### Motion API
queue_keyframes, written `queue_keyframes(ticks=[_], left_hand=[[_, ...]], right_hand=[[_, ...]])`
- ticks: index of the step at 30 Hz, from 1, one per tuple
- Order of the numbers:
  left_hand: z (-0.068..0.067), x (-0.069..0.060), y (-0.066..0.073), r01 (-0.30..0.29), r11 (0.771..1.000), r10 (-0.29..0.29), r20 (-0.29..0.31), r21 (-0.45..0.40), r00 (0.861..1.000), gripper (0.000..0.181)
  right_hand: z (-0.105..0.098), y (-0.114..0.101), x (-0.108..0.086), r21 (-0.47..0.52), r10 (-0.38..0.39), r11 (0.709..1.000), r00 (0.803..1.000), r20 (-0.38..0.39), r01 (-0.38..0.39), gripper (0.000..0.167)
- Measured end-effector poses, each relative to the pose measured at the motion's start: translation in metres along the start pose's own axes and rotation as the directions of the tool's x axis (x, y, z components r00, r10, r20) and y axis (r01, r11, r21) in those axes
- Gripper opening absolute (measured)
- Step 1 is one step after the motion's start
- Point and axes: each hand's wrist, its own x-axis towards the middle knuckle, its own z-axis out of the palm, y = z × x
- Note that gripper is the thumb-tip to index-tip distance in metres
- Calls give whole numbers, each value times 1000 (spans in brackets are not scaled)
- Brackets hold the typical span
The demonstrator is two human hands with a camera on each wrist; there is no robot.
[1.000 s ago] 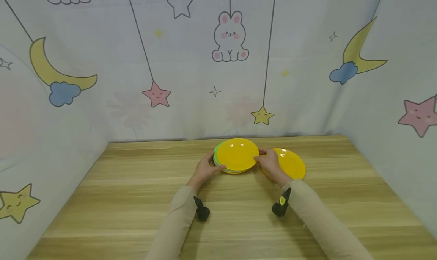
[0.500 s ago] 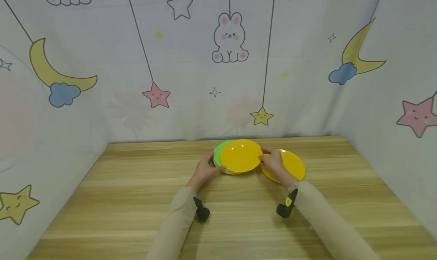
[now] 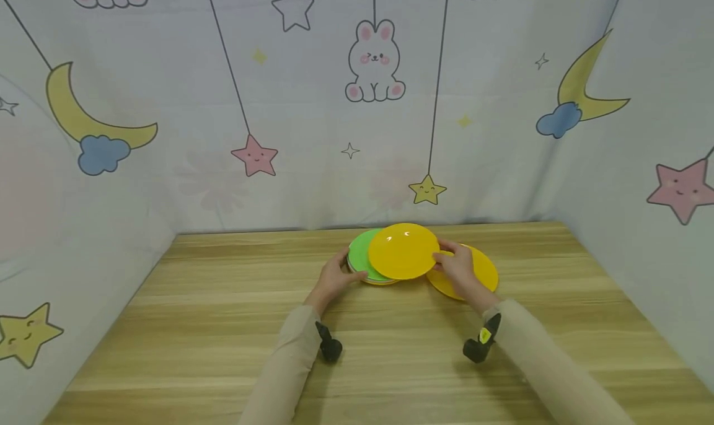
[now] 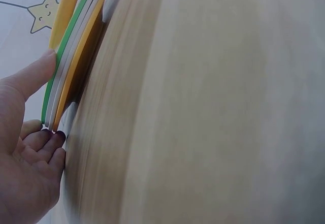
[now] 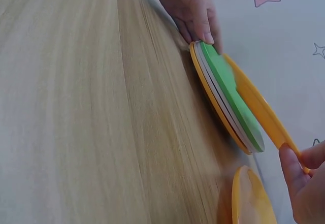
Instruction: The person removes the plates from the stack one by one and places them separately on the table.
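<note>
A yellow plate point(image 3: 403, 251) is tilted above a stack of plates, its right rim pinched between the thumb and fingers of my right hand point(image 3: 458, 269). The stack's top one is a green plate point(image 3: 359, 256); in the right wrist view white plates point(image 5: 218, 89) and an orange-yellow plate point(image 5: 207, 84) lie under it. My left hand point(image 3: 333, 280) grips the stack's left edge, thumb on the green plate and fingers at the rims. Another yellow plate point(image 3: 484, 271) lies on the table, partly hidden behind my right hand.
The wooden table point(image 3: 251, 363) ends at a pale patterned cloth point(image 3: 312, 189) hanging at the back and both sides. Each wrist carries a small black camera mount point(image 3: 330, 346).
My right hand has moved right and drawn the yellow plate off the stack, lifting it slightly. More of the green plate shows. My left hand has stayed in place.
</note>
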Motion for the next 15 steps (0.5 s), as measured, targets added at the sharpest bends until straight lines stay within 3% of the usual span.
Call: queue_keyframes(ticks=[15], left_hand=[[1,2,-2,23,1000,-23,-1,-1,1000,84]], right_hand=[[-27,6,-6,78,6,997,998,-64,-1,48]])
